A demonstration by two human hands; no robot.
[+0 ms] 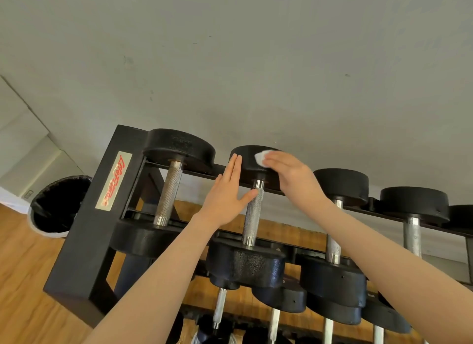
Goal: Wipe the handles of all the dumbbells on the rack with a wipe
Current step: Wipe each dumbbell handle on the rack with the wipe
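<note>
A black rack (84, 231) carries several black dumbbells with knurled silver handles. My right hand (289, 172) lies flat over the far head of the second dumbbell (252, 215), with a small white wipe (261, 157) sticking out at its fingertips. My left hand (225, 195) is open with straight fingers against the same head, its thumb touching the top of that handle. The first dumbbell (170, 192) stands to the left, a third dumbbell (334, 243) to the right.
A round bin with a black liner (56, 205) stands on the wood floor left of the rack. A grey wall rises right behind the rack. A lower shelf holds more dumbbells (275, 300).
</note>
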